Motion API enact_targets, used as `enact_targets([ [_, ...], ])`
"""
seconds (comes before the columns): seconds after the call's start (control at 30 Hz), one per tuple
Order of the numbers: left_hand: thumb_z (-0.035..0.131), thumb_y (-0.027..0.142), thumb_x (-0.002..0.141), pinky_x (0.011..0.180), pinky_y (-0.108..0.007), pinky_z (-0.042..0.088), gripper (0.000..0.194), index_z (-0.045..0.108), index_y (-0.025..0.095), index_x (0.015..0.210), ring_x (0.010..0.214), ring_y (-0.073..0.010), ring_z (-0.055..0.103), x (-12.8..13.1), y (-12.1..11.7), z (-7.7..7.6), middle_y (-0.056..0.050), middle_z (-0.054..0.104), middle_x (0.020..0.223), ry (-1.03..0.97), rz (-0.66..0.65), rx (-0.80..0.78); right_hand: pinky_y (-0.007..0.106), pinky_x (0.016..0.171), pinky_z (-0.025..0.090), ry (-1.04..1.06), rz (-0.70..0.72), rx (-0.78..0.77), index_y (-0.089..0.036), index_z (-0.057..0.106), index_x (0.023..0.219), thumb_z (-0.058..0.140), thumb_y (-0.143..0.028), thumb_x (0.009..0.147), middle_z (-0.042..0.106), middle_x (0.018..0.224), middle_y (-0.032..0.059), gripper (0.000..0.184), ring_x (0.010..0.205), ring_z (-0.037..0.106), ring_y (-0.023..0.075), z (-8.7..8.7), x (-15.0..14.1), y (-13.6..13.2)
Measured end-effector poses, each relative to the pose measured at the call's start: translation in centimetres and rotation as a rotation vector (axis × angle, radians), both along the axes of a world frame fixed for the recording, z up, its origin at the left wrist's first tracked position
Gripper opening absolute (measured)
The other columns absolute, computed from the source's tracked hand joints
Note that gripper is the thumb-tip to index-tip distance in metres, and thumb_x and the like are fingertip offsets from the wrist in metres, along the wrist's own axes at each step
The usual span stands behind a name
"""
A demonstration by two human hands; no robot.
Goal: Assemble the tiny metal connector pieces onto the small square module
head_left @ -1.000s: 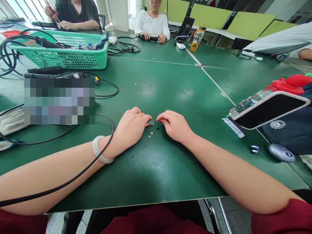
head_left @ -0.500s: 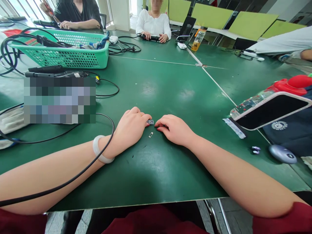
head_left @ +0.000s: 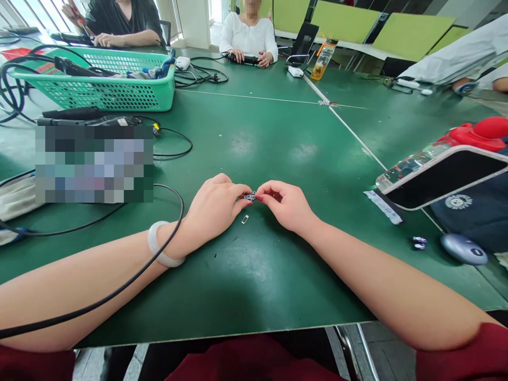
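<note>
My left hand (head_left: 216, 205) pinches a small flat black-and-white patterned piece (head_left: 250, 196) between thumb and fingers, just above the green table (head_left: 273, 286). From the other side, the thumb and index finger of my right hand (head_left: 286, 203) close on the right end of the same piece. It is too small to name its kind. Just below it on the table lies a tiny pale rectangular frame-like part (head_left: 245, 219), touched by neither hand. A black cable (head_left: 130, 283) runs over my left forearm, past a white bangle (head_left: 156, 243).
A green basket (head_left: 107, 98) with cables and tools stands at the back left. On the right are a phone (head_left: 448, 177), a red-capped bottle (head_left: 468, 135), a mouse (head_left: 464, 248) and a small shiny purple item (head_left: 419, 243). Other people sit across the table.
My right hand has moved slightly left and up, and its fingertips now meet the patterned piece. The piece has lifted and turned a little in my left hand.
</note>
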State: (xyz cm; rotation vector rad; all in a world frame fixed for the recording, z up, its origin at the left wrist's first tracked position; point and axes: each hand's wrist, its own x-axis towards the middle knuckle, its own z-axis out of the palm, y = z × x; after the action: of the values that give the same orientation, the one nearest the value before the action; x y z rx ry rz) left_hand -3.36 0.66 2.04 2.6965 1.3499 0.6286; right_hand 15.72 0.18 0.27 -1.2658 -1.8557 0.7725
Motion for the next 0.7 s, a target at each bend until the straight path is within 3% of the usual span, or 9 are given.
enact_targets([
  [0.3,0.060,0.039,0.085,0.079,-0.030,0.047,0.023,0.072,0.028,0.101,0.088,-0.0191,0.060,-0.08,0.48,-0.09,0.001,0.073,0.087,-0.257,0.030,-0.182,0.025,0.065,0.044,0.004,-0.042,0.091,-0.021,0.067,0.079,0.060,-0.025,0.084,0.065,0.078,-0.0003,0.009,0.069,0.055,0.0115,-0.09,0.24,0.22],
  [0.5,0.063,0.043,0.080,0.075,-0.027,0.049,0.026,0.074,0.025,0.096,0.079,-0.0160,0.065,-0.11,0.90,-0.22,0.001,0.074,0.088,-0.424,0.055,-0.358,0.025,0.067,0.046,0.002,-0.038,0.157,-0.021,0.067,0.080,0.063,-0.021,0.081,0.066,0.081,-0.0001,0.004,0.073,0.059,0.0124,-0.10,0.34,0.30],
  [0.7,0.063,0.042,0.079,0.076,-0.028,0.050,0.026,0.074,0.025,0.096,0.081,-0.0172,0.065,-0.18,0.87,-0.20,0.000,0.074,0.088,-0.411,0.036,-0.348,0.027,0.067,0.046,-0.035,-0.051,0.163,-0.022,0.069,0.079,0.065,-0.021,0.079,0.067,0.077,-0.0008,0.004,0.068,0.058,0.0124,0.17,0.23,0.08],
])
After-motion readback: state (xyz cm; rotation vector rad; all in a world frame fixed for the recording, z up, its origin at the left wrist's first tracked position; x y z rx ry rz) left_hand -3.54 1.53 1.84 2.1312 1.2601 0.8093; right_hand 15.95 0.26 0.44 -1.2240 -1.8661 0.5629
